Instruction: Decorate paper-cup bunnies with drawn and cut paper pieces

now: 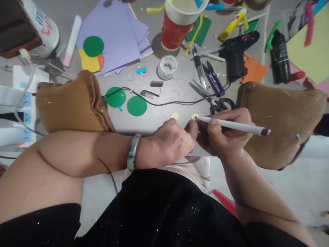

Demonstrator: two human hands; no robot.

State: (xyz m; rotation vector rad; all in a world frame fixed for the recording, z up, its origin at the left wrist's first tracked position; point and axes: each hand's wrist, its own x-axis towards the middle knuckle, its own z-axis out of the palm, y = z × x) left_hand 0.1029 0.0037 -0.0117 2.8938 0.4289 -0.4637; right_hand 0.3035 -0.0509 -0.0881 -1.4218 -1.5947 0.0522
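My right hand (228,128) is closed around a white marker (231,125) with a dark brown end. The marker's tip rests on a small pale yellow paper circle (194,116) that carries a dark mark. Curled on the table, my left hand (172,140) holds that circle at its lower edge with a fingertip. A second yellow paper circle (174,116) lies just above my left knuckles. Farther left are two green paper circles (137,106), with a black cord (169,103) running past them. A dark brown marker cap (156,83) lies beyond the cord.
Scissors (226,104), a purple-handled cutter (214,79) and a black glue gun (235,55) lie beyond my right hand. A tape roll (167,67), red paper cup (177,27) and purple paper sheets (113,31) stand farther back. Brown cushions (69,103) flank both arms.
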